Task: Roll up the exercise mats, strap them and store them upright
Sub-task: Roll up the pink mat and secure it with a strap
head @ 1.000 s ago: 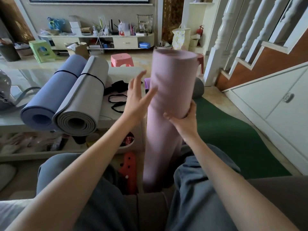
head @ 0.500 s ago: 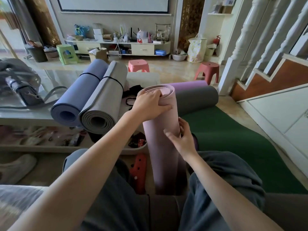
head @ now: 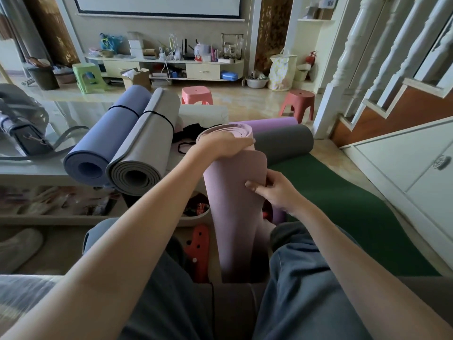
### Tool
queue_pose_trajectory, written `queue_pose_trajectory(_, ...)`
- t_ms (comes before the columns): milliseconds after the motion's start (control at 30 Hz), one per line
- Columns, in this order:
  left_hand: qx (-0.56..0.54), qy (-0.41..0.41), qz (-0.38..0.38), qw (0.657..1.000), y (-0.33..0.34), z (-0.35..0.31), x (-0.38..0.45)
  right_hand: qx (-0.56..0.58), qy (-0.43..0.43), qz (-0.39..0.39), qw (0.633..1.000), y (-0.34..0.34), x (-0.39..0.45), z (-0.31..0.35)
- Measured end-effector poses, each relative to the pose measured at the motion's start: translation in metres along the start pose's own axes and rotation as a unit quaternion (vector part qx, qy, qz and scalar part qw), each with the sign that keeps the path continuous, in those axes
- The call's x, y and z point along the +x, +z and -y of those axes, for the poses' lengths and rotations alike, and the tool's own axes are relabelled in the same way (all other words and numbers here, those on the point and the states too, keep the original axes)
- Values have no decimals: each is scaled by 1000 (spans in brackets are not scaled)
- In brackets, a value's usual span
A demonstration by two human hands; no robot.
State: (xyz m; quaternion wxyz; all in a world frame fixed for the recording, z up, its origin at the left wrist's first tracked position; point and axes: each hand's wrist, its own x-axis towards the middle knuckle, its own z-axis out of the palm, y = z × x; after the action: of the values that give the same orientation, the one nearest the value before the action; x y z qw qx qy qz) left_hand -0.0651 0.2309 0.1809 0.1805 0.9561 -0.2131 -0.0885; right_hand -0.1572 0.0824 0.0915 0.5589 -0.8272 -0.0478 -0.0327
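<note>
Dusty-pink rolled foam exercise mat [head: 232, 204] stands upright between the person's knees, bottom end down near the floor, top end at about surface height. Left hand [head: 221, 146] lies over the top end, fingers curled around the rim, gripping it. Right hand [head: 277, 192] pinches the loose outer edge of the pink mat partway down, thumb on the front face, fingers behind the flap. The outer flap isn't snug and no strap is on it, so this one looks rolled but not yet tightened or strapped.

Done so far, judging from the layout: blue-lilac rolled foam mat [head: 107, 141] and grey rolled foam mat [head: 144, 153] lie side by side, touching, on the pale glossy low surface [head: 29, 168], each with a thin black strap band round it. Both are strapped but lying flat, not upright. More black straps [head: 188, 137] lie loose on the surface just beyond the left hand.

Left to do: purple rolled mat [head: 274, 123] and dark grey rolled mat [head: 284, 143] lie on the floor behind the pink one, no straps visible. Dark green mat [head: 343, 200] is spread on the floor to the right, unrolled. No mats are stored upright yet. Roughly mid-task.

Containers: shallow pale tray or bowl [head: 196, 217] on the shelf under the surface holds dark and red items, too blurred to name. Dark bucket [head: 43, 77] far left by the wall, contents unclear. Brown open cardboard box [head: 137, 78] on the floor by the TV unit has something pale inside.
</note>
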Motion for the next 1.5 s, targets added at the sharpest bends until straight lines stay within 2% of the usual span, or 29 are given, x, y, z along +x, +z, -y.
queue_pose_trajectory(67,-28,40,41,998,-10,-3,-2,-64,-34,-19,997,-10,-1,4)
queue_pose_trajectory(200,-37,47,135,989,-27,-2,-3,-17,-48,-70,996,-32,-14,7)
queue_pose_trajectory(300,41,37,116,992,-26,-3,2,0,-60,-83,995,-33,-21,5)
queue_pose_trajectory(367,79,60,99,990,-24,-9,5,-30,-66,-96,993,-28,-15,0)
queue_pose_trajectory(500,83,91,133,983,-29,-23,-1,-96,-52,-154,982,-30,2,-12)
queue_pose_trajectory(600,23,122,151,981,-20,-19,-6,-64,-19,-170,983,-43,6,-14)
queue_pose_trajectory(667,58,132,97,985,-3,-14,-9,-63,-20,-143,988,-54,8,-6)
queue_pose_trajectory(733,157,170,-7,973,12,-12,-12,-175,-48,-85,980,-68,17,9)
queue_pose_trajectory(767,174,192,-36,965,15,-12,-11,-256,-58,-49,964,-73,21,19)
queue_pose_trajectory(833,168,225,-32,959,13,-14,-12,-381,-53,13,923,-78,27,40)
queue_pose_trajectory(867,161,234,-18,959,8,-16,-14,-397,-53,38,915,-78,30,50)
queue_pose_trajectory(933,132,239,7,962,-5,-18,-21,-377,-68,72,921,-77,33,63)
queue_pose_trajectory(1000,117,233,6,965,-15,-16,-24,-359,-100,70,925,-73,30,68)
queue_pose_trajectory(1100,174,234,-13,956,-7,-9,-25,-339,-137,53,929,-58,21,50)
queue_pose_trajectory(1167,214,228,-56,948,9,-2,-21,-310,-155,46,937,-47,18,31)
queue_pose_trajectory(1233,209,221,-96,948,17,-2,-16,-300,-140,38,943,-46,26,23)
queue_pose_trajectory(1367,175,205,-123,955,20,-10,-14,-319,-117,32,940,-54,32,24)
queue_pose_trajectory(1500,159,238,-112,952,17,-5,-25,-300,-133,28,944,-54,17,28)
